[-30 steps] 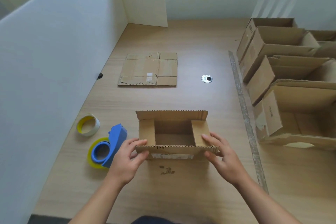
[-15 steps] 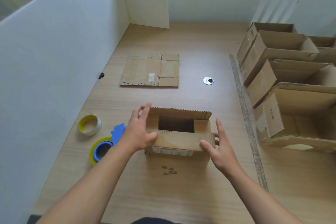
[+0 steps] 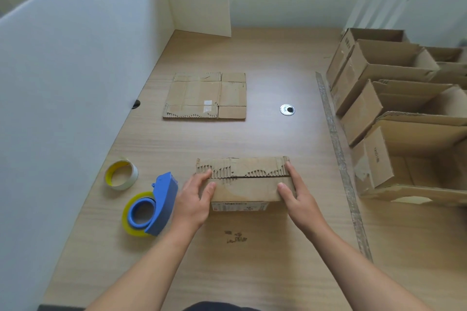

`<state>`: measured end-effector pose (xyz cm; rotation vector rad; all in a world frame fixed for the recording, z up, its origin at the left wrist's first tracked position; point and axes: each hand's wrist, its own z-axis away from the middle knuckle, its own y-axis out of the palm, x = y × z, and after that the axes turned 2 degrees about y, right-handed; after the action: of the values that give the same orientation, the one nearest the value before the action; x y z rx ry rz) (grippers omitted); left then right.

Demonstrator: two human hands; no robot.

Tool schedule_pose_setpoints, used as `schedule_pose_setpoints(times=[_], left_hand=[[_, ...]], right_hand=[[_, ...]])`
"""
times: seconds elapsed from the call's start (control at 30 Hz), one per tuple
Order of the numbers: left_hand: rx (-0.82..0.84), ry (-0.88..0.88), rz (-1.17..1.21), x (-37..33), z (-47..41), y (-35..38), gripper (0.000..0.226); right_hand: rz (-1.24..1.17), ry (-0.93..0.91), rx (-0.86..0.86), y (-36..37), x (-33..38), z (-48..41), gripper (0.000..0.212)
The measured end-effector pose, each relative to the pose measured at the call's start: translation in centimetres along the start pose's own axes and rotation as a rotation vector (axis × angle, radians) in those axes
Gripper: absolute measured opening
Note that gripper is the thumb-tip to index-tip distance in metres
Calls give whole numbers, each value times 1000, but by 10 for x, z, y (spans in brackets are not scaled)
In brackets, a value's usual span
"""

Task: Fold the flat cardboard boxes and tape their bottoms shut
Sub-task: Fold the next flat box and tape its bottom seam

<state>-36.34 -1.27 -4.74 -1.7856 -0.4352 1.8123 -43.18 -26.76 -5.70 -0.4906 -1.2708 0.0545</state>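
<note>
- At the table's [image 3: 252, 139] near centre: the box [image 3: 250, 190], flaps now shut; half a second ago I saw its opening.
- Near-face label [image 3: 240, 206]: print unreadable.
- Left hand [image 3: 193, 201], right hand [image 3: 300, 201]: straight fingers press the flaps.

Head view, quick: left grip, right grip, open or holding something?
Left grip: open, fingers pressing the box flaps at its left end.
Right grip: open, fingers straight, pressing the box at its right end.

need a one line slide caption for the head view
Left hand and right hand press the flaps of the box shut on the table; tape dispenser beside it, untouched.
</note>
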Motion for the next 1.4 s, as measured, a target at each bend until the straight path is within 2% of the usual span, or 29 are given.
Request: schedule_pose_setpoints(times=[0.37,0.7,0.9,1.1,1.2,1.4], left_hand=[[36,-53,185,-8,13,19,30],[136,-102,154,-13,-8,23,30],[268,-101,106,-17,-4,48,34],[161,-45,49,1,8,31,39],[157,-65,-76,19,11,13,41],[90,-72,-171,25,7,10,34]], right_hand=[[105,-63,-132,-15,17,2,55],[169,-7,-106,-29,13,-5,51],[181,45,-132,-48,13,-15,52],[66,43,25,-34,-14,6,55],[133,42,158,-8,-27,17,55],[283,39,1,17,-22,1,47]])
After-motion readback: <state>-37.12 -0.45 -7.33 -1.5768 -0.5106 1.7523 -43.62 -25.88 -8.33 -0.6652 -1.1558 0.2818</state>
